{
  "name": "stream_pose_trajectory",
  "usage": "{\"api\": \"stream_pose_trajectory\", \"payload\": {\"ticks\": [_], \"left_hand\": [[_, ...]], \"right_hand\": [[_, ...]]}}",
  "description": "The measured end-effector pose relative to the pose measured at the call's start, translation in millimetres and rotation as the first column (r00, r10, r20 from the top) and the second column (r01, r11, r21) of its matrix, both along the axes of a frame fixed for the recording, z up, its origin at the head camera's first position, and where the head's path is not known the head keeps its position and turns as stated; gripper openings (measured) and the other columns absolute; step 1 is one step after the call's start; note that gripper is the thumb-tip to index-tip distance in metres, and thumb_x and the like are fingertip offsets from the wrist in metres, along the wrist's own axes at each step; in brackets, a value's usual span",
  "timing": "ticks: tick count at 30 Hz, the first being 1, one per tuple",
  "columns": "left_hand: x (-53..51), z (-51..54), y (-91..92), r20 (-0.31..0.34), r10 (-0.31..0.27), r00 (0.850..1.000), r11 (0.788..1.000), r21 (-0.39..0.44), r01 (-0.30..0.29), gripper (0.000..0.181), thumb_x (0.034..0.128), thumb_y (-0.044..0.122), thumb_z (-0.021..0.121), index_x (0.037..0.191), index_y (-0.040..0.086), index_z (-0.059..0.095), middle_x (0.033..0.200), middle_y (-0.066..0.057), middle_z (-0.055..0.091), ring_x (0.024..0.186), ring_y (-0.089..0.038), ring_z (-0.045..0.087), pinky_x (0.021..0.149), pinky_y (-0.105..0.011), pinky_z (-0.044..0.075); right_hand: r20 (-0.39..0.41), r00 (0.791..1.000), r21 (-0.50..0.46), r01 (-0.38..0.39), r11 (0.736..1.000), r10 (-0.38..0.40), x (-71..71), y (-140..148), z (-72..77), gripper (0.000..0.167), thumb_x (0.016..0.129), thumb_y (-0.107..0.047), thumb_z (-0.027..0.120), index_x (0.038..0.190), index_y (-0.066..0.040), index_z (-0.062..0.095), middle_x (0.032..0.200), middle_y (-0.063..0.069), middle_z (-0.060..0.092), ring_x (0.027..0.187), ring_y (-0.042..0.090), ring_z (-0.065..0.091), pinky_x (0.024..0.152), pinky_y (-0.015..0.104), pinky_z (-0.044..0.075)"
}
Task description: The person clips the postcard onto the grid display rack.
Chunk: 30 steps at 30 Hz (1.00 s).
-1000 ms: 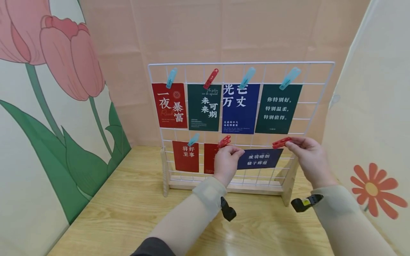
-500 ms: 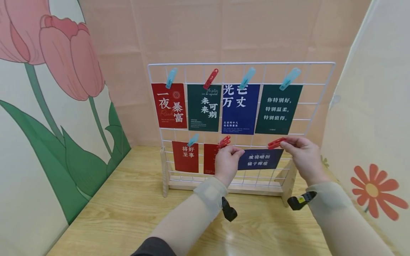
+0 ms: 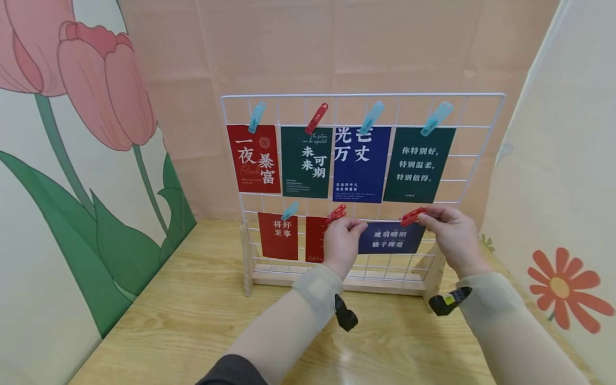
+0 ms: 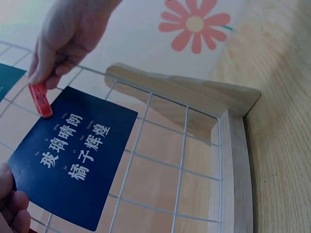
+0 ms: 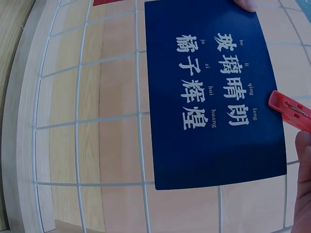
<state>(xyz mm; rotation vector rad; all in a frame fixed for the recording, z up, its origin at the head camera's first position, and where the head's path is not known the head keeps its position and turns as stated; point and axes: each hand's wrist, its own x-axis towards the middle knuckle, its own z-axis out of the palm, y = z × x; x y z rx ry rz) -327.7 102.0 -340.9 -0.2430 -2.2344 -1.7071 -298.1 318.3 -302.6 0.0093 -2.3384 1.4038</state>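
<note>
A dark blue card (image 3: 391, 243) with white characters lies against the lower part of the white wire grid (image 3: 361, 95). My left hand (image 3: 339, 247) pinches this card at its upper left corner. Between thumb and fingers, my right hand (image 3: 451, 235) grips a red clothespin (image 3: 412, 216) by its handle end. The clothespin's nose (image 5: 278, 100) overlaps the card's top edge in the right wrist view; whether it bites on card and wire I cannot tell. Left of the blue card, a red card (image 3: 315, 243) hangs under another red clothespin (image 3: 336, 214), partly hidden by my left hand.
Several cards hang in the upper row, including a green card (image 3: 418, 166) held by a light blue clothespin (image 3: 437, 118). Another red card (image 3: 279, 243) hangs lower left. The grid stands in a wooden base (image 3: 385, 284) on a wood-grain table (image 3: 192, 321), before a pink backdrop (image 3: 337, 48).
My right hand has moved left with the red clothespin, bringing it to the blue card's top edge. The blue card has risen slightly; my left hand stays nearly where it was.
</note>
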Motion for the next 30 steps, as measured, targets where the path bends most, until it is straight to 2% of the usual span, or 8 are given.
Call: {"api": "stream_pose_trajectory", "payload": {"ticks": [5, 11, 15, 19, 23, 30], "left_hand": [[0.5, 1.3, 0.4, -0.023, 0.019, 1.000, 1.000, -0.008, -0.019, 0.010, 0.0889, 0.027, 0.069, 0.091, 0.018, 0.073, 0.082, 0.013, 0.065, 0.071, -0.007, 0.058, 0.068, -0.021, 0.051], [1.2, 2.4, 0.7, -0.022, 0.019, 1.000, 1.000, -0.004, -0.019, 0.010, 0.0894, 0.027, 0.069, 0.092, 0.018, 0.073, 0.082, 0.013, 0.064, 0.072, -0.007, 0.057, 0.068, -0.021, 0.051], [1.6, 2.0, 0.3, -0.020, 0.015, 1.000, 1.000, 0.010, -0.015, 0.010, 0.0893, 0.027, 0.069, 0.093, 0.019, 0.073, 0.083, 0.014, 0.065, 0.073, -0.008, 0.057, 0.069, -0.021, 0.051], [2.5, 0.6, -0.5, -0.015, -0.002, 1.000, 0.999, 0.045, 0.002, 0.011, 0.0896, 0.027, 0.068, 0.098, 0.020, 0.071, 0.088, 0.013, 0.067, 0.077, -0.007, 0.059, 0.073, -0.021, 0.052], [3.5, -1.6, -1.4, -0.018, -0.010, 1.000, 0.997, 0.074, 0.012, 0.015, 0.0911, 0.026, 0.067, 0.104, 0.019, 0.070, 0.092, 0.013, 0.067, 0.081, -0.006, 0.060, 0.075, -0.021, 0.051], [5.3, -4.5, -1.4, -0.037, 0.002, 0.999, 0.997, 0.079, 0.000, 0.018, 0.0920, 0.025, 0.066, 0.107, 0.017, 0.071, 0.096, 0.012, 0.064, 0.085, -0.009, 0.055, 0.072, -0.021, 0.050]], "right_hand": [[0.020, 1.000, 0.001, -0.019, 1.000, 0.019, -0.9, -2.2, -0.7, 0.048, 0.094, -0.043, 0.058, 0.126, -0.007, 0.060, 0.108, 0.002, 0.065, 0.097, 0.018, 0.057, 0.086, 0.033, 0.040], [-0.005, 1.000, 0.067, -0.024, 0.997, 0.024, -1.1, -2.6, -3.0, 0.045, 0.095, -0.041, 0.058, 0.124, -0.007, 0.061, 0.108, 0.003, 0.065, 0.095, 0.013, 0.058, 0.082, 0.021, 0.046], [-0.007, 1.000, 0.087, -0.024, 0.996, 0.025, -1.7, -3.4, -3.5, 0.047, 0.095, -0.040, 0.057, 0.127, -0.006, 0.059, 0.109, 0.004, 0.065, 0.094, 0.011, 0.059, 0.080, 0.021, 0.048], [0.009, 1.000, 0.100, -0.018, 0.995, 0.017, -2.6, -4.5, -3.5, 0.050, 0.097, -0.041, 0.055, 0.133, -0.007, 0.055, 0.113, 0.008, 0.064, 0.093, 0.012, 0.059, 0.079, 0.021, 0.050], [0.012, 1.000, 0.109, -0.011, 0.994, 0.010, -2.9, -5.0, -4.1, 0.051, 0.097, -0.041, 0.054, 0.136, -0.008, 0.053, 0.117, 0.011, 0.063, 0.093, 0.013, 0.059, 0.075, 0.017, 0.048], [-0.011, 1.000, 0.118, -0.001, 0.993, 0.002, -1.0, -6.2, -5.4, 0.054, 0.097, -0.044, 0.053, 0.137, -0.008, 0.052, 0.118, 0.013, 0.062, 0.089, 0.012, 0.060, 0.072, 0.016, 0.049]]}}
